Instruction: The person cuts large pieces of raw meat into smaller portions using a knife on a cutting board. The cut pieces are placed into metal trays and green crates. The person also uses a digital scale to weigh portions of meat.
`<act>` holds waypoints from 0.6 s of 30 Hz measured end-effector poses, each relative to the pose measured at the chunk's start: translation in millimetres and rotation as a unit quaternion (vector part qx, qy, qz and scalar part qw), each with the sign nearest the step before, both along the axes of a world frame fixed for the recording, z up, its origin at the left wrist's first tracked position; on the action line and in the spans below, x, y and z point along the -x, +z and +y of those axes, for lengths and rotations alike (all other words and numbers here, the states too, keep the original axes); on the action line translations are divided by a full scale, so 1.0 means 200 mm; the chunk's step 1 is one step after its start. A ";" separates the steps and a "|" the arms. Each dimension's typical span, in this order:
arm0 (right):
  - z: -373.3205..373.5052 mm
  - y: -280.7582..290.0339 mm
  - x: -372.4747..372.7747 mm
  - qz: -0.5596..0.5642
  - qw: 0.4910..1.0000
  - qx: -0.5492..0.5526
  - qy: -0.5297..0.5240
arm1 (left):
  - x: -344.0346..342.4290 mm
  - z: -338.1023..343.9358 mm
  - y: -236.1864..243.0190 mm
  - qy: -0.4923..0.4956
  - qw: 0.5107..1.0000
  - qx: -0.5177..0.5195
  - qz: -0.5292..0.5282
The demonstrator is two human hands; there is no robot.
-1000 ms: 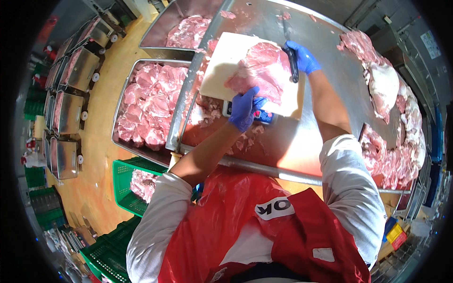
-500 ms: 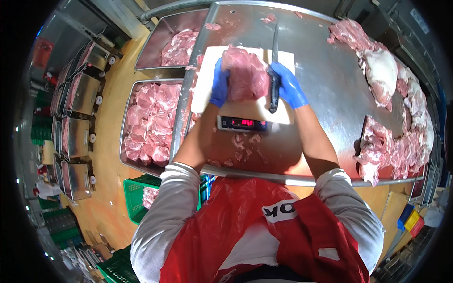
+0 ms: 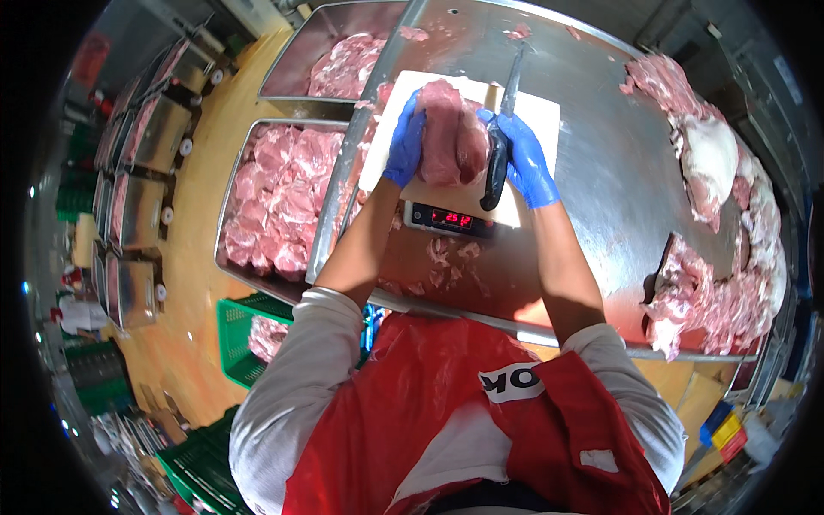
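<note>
A thick piece of raw pink meat point(image 3: 442, 142) rests on a white cutting board point(image 3: 542, 137), which sits over a scale with a lit red display point(image 3: 451, 219). Blue-gloved, my left hand point(image 3: 406, 142) is closed against the meat's left side, its fingers reaching along the edge. My right hand point(image 3: 525, 159), gloved the same way, grips a knife point(image 3: 496, 163) by its black handle, the long blade pointing away from me. Its fingertips come close to the meat's right side; whether they press on it I cannot tell.
Metal bins of cut meat point(image 3: 279, 197) stand left of the steel table point(image 3: 601, 172). Large cuts point(image 3: 712, 163) lie along the table's right side, and small scraps point(image 3: 446, 262) are near the scale. A green crate point(image 3: 236, 343) stands lower left, with wheeled racks point(image 3: 146, 206) beyond.
The meat looks narrower, with a fold now showing on its right side. My right thumb and fingers have shifted around the knife handle, and the scale's display has changed. The whole view has turned slightly.
</note>
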State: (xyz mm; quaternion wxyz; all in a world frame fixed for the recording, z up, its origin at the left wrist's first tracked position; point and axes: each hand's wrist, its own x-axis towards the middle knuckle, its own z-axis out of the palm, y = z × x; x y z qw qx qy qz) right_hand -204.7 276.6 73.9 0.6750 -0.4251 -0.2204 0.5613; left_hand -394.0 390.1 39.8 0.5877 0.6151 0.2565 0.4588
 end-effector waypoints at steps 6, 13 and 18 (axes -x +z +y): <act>-0.04 -0.04 0.15 -0.030 0.997 0.059 -0.034 | 0.05 0.08 -0.17 0.027 0.926 -0.319 0.199; -0.10 0.06 0.03 -0.078 0.994 0.032 0.071 | 0.23 -0.30 0.10 -0.014 0.972 0.156 -0.176; -0.17 0.43 0.67 -0.148 0.972 0.064 0.174 | 0.57 -0.41 0.12 -0.113 0.840 0.106 -0.521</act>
